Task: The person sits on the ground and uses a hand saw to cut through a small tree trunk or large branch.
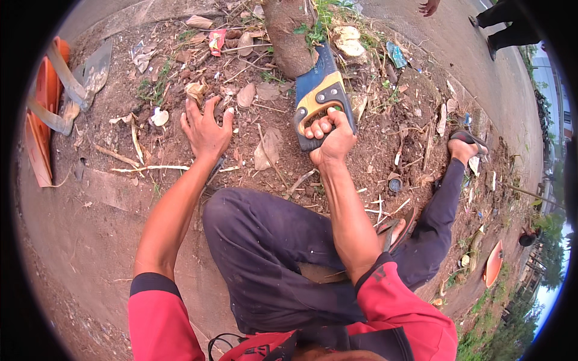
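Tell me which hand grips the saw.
The camera wearer's right hand, closed around the saw's handle. Their left hand is spread over the soil; the bystander's hand, at the top edge, is well away.

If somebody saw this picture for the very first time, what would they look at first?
Probably the saw at top centre, gripped in the right hand, its blue blade close beside the trunk. Next, maybe the red sleeves at the bottom. The bright orange thing at the far left stands out against the brown dirt, too.
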Demonstrator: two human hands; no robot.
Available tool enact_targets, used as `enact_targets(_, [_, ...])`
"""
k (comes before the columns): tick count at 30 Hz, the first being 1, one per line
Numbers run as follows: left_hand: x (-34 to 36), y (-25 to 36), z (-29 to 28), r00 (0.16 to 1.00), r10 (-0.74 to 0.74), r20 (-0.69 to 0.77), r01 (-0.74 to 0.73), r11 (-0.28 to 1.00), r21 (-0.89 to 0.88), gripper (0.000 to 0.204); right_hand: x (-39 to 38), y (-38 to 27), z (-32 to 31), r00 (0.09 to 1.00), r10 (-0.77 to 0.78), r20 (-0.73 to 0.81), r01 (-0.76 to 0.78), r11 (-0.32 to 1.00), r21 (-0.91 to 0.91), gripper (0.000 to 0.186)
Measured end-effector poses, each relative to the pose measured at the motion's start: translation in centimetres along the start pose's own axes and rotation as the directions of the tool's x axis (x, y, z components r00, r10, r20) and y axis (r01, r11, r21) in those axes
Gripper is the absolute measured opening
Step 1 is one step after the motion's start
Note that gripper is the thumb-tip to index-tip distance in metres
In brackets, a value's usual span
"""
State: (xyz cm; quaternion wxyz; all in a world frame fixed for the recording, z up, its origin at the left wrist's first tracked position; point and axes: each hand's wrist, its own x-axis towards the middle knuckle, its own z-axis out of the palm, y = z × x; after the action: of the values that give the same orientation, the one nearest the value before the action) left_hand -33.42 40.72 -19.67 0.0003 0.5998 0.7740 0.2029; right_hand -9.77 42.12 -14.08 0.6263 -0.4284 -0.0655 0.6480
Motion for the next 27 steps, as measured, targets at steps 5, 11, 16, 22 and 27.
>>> enact_targets(5, [-0.9, -1.5, -1.0, 0.998, 0.039, -0.054, -0.037, 0.999, 0.038, 0.046, -1.6, -0.4, 0.5, 0.98, 0.113, 0.164, -0.124, 0.991, 0.054, 0.016])
enact_targets(11, [-0.1, -1.0, -0.9, 0.999, 0.022, -0.028, -0.021, 0.999, 0.03, 0.048, -0.1, 0.8, -1.3, 0.991, 0.033, 0.133, -0.043, 0.996, 0.075, 0.022])
enact_targets(16, [0.3, 0.4, 0.5, 0.999, 0.034, 0.002, -0.034, 0.998, 0.049, 0.048, -0.1, 4.4, -1.6, 0.988, -0.15, 0.042, 0.141, 0.977, 0.159, 0.028])
enact_targets(22, [-0.6, -0.7, 0.4, 0.999, 0.03, -0.041, -0.026, 0.997, 0.078, 0.048, -4.3, -4.9, -3.8, 0.971, 0.194, 0.138, -0.192, 0.981, -0.029, 0.028])
enact_targets(27, [-0.6, -2.0, 2.3, 0.999, 0.032, 0.026, -0.035, 0.995, 0.093, 0.05, -12.0, -2.6, -9.6, 0.979, 0.203, 0.029, -0.202, 0.979, -0.034, 0.025])
